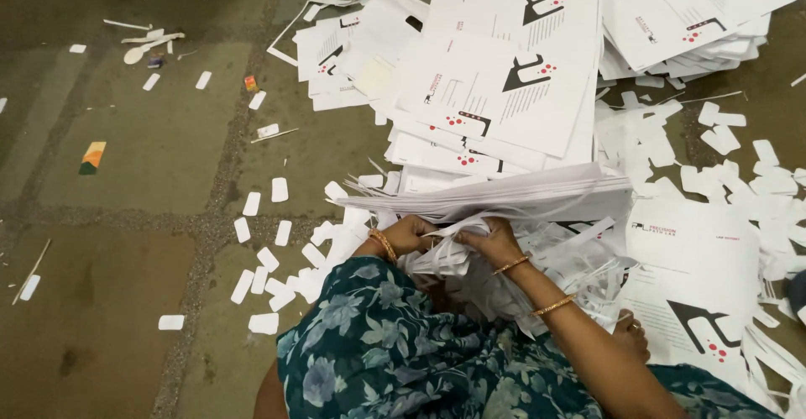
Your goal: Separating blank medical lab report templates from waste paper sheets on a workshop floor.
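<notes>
Both of my hands grip one thick stack of white printed sheets (495, 192) that lies across my lap, low in the middle of the head view. My left hand (407, 234) clutches the stack's near edge from below, with gold bangles on the wrist. Beside it, my right hand (491, 241) is closed on the same edge, and ragged white paper offcuts (453, 259) hang between the two hands. Part of each palm is hidden by paper.
Piles of white printed sheets (504, 83) with black and red marks spread over the stone floor (126, 159) ahead and to the right. Small white rounded paper scraps (269, 259) litter the floor. A white plastic spoon (138, 49) lies far left. My bare foot (630, 335) rests on a sheet.
</notes>
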